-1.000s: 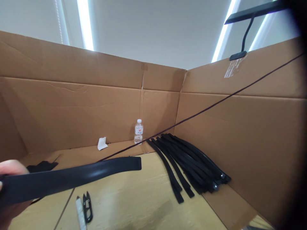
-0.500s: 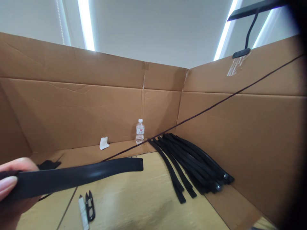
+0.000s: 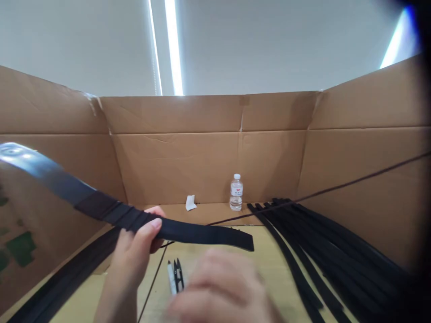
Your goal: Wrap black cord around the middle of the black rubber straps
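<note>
My left hand [image 3: 141,240] is closed on a long, flat, curved black strip [image 3: 205,234], thumb on top. The strip's glossy end reaches up to the left and its matt end points right. A dark ridged wrapping covers its middle, beside my fingers. A thin dark cord [image 3: 353,179] runs from the upper right down behind the strip; where it ends is hidden. My right hand [image 3: 222,287] is low in the middle, smeared by motion, below the strip's matt end. Between the hands, black thread snips [image 3: 178,274] lie on the table beside a pale, slim, pointed tool [image 3: 172,277].
Cardboard walls [image 3: 175,166] enclose the wooden table [image 3: 269,264]. Several black strips [image 3: 323,242] lie piled at the right, and more dark strips [image 3: 74,269] at the left. A water bottle [image 3: 236,194] and a white paper scrap [image 3: 190,202] stand near the back wall.
The view has turned left. My left hand and the strip now appear further right, with the strip's glossy end and wrapping in sight. My right hand has come into view from below.
</note>
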